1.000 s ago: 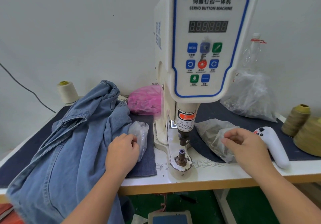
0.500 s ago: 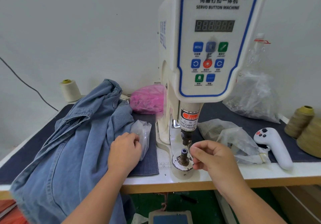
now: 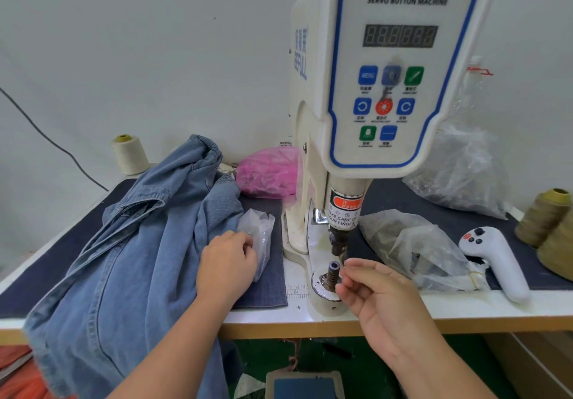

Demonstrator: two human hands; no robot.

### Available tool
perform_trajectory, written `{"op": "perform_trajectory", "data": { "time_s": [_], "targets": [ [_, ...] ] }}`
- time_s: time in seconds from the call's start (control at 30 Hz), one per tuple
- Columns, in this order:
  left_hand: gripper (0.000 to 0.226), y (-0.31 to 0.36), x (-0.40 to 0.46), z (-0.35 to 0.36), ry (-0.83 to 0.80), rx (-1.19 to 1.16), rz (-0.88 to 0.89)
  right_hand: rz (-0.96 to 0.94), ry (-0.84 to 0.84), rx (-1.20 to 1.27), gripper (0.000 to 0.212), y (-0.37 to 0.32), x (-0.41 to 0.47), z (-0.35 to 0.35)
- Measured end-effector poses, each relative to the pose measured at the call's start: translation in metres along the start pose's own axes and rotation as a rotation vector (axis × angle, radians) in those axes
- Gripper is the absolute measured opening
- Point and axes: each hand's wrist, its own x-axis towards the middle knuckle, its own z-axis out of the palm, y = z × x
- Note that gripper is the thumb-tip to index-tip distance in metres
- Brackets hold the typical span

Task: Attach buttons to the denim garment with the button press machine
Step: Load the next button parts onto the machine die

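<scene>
The right hand [image 3: 383, 295] pinches something too small to identify beside the press [image 3: 393, 88] die [image 3: 333, 271]. The left hand [image 3: 228, 267], fingers curled, grips a small bag [image 3: 259, 237] beside the denim [image 3: 130, 243], which is heaped left of the press.

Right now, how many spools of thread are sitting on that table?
3: a cream thread spool at the back left by the wall, and two olive thread spools at the right edge, one partly cut off. More may be out of view.
</scene>
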Motion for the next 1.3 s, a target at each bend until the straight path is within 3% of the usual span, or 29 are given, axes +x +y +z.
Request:
{"op": "perform_trajectory", "data": {
  "time_s": [0.2, 0.53, 0.77, 0.97, 1.2, 1.3],
  "targets": [
    [0.022, 0.0, 0.0, 0.0, -0.002, 0.0, 0.004, -0.001, -0.004, 0.107, 0.009, -0.003, 0.0, 0.003],
    [0.021, 0.0, 0.0, 0.0, 0.01, -0.005, 0.009, 0.002, 0.095, -0.076, 0.02, -0.008, 0.003, 0.012],
    [0.021, -0.001, 0.001, 0.002, 0.009, -0.002, 0.011, -0.001, 0.069, -0.038, 0.017, -0.007, 0.003, 0.014],
    [0.021, -0.001, 0.001, 0.002, 0.011, 0.003, 0.01, -0.03, 0.049, -0.032, 0.039, -0.008, 0.0, 0.016],
    [0.022, -0.001, 0.001, 0.002, 0.008, 0.002, 0.009, -0.065, 0.118, -0.09, 0.019, -0.005, 0.0, 0.022],
    [0.022, -0.001, 0.001, 0.002, 0.005, 0.005, 0.012, -0.016, 0.116, 0.02, 0.02, -0.006, -0.002, 0.025]
  ]
}}
